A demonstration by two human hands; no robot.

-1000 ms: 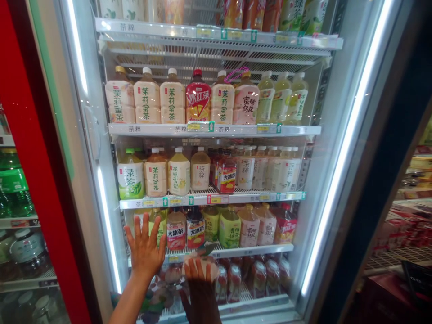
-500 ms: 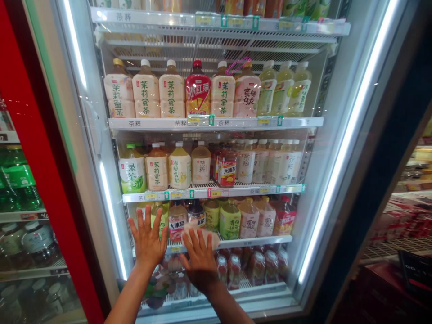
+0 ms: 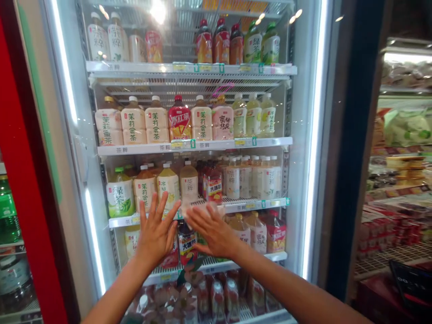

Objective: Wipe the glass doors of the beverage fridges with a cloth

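Observation:
My left hand [image 3: 157,231] is raised with its fingers spread in front of the glass door of a lit drinks cooler, over the lower middle shelves. My right hand [image 3: 212,229] lies close to its right, fingers stretched toward the upper left. A thin pale, whitish item [image 3: 219,209] shows at the right hand's fingertips, flat against the glass; whether it is a cloth cannot be made out. Behind the hands stand a dark bottle [image 3: 187,243], a green tea bottle [image 3: 120,193] and a pale tea bottle [image 3: 189,182]. Both hands hide parts of the bottles.
More bottles stand on the upper shelf [image 3: 135,68]. A bright light strip [image 3: 315,135] runs down the cooler's right side, and a red frame [image 3: 23,180] is at the left. Packaged goods [image 3: 388,225] and a dark screen [image 3: 411,283] are at the right.
The view has tilted up and turned right, showing more of the top shelf. My right hand has moved up relative to the shelves and turned leftward, with the pale item. My left hand is also higher.

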